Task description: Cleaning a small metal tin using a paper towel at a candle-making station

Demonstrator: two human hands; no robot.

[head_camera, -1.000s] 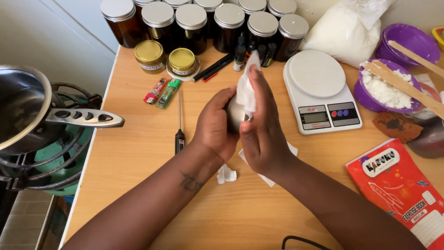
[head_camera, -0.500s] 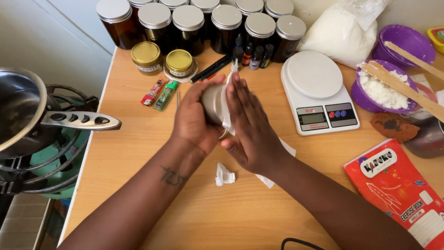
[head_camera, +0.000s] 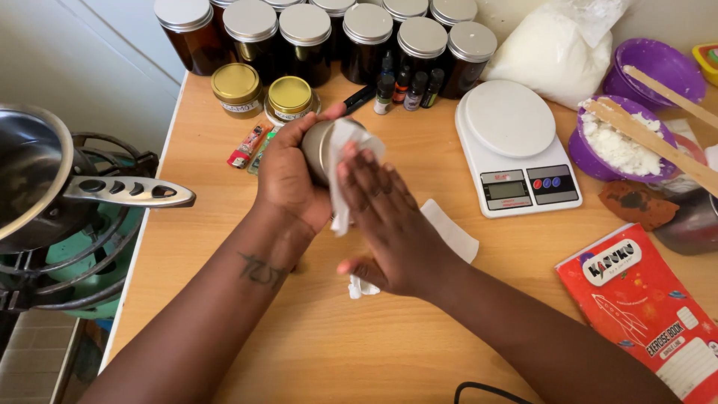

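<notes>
My left hand (head_camera: pixel 288 176) grips a small round tin (head_camera: pixel 323 150); my right hand (head_camera: pixel 389 224), flat and open-fingered, presses white tissue (head_camera: pixel 345 157) against it. I judge wiping underway, not finished; a tissue scrap (head_camera: pixel 360 286) lies beneath my right palm.

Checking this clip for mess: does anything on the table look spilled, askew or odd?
Mostly orderly. White crumbs cling to the rim of the nearer purple bowl, and torn white scraps lie on the table beside the right hand. No liquid spill shows.

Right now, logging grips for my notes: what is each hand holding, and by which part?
Left hand grips a small metal tin around its side. Right hand presses a white tissue against it with its fingers.
</notes>
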